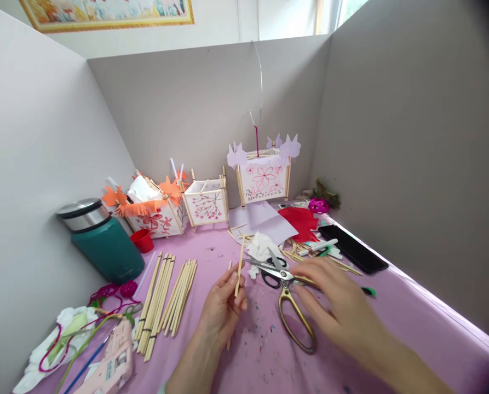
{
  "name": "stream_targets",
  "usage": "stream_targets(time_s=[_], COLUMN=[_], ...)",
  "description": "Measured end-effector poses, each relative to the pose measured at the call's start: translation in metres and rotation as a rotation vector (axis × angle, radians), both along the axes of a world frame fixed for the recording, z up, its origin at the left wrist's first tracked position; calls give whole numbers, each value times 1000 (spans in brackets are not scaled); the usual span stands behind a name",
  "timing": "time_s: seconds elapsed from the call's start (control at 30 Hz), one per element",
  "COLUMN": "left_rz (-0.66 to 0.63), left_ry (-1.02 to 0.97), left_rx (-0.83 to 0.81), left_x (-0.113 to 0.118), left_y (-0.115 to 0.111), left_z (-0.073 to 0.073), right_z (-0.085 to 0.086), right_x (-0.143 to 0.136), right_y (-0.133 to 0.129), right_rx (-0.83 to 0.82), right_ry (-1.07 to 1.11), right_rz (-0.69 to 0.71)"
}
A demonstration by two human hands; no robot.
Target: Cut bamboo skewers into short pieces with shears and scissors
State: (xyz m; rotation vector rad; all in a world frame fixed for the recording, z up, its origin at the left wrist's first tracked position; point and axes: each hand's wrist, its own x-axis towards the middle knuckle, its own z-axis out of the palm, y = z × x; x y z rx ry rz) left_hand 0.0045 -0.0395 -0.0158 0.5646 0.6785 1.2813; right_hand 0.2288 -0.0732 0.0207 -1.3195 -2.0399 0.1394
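Near the middle of the table my left hand pinches a thin wooden stick between thumb and fingers, its upper end pointing up. A second stick shows behind those fingers, partly hidden. My right hand has its fingers closed about one handle of the gold-handled scissors. Their blades are spread and point left toward the stick; the other handle loop hangs free below. Behind them lies a pair of black-handled scissors, partly covered, beside a crumpled white tissue.
Bundled sticks and loose sticks lie left, near a pink glue gun, yarn and a teal bottle. Decorated paper lanterns stand behind, with a red cup. A black phone lies right. Grey panels enclose the table.
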Motion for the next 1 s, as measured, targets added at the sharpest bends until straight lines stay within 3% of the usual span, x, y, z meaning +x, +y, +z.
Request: stream_targets(time_s=[0.1, 0.2, 0.4, 0.6, 0.7, 0.77, 0.9, 1.0], left_rz=[-13, -21, -31, -11, 0, -6, -14, -17], left_ry=[5, 4, 2, 9, 4, -5, -34, -42], left_rx=[-2, -1, 1, 7, 10, 11, 9, 7], left_x=[0, 0, -1, -1, -1, -1, -2, -4], left_y=[0, 0, 1, 2, 1, 1, 1, 3], left_z=[-1, 0, 0, 1, 3, 4, 3, 0], right_z=[-20, -35, -35, -42, -38, -30, -13, -12], right_x=[4, 9, 2, -2, 10, 20, 25, 16], right_y=[22, 32, 27, 33, 40, 44, 44, 39], right_rx=[-211, -262, -275, -351, -434, -584, -756, -880], right_ry=[-253, -352, -368, -209, 22, 317, 1060, 1220], right_rz=[-60, -71, -44, -71, -89, -87, 141, 277])
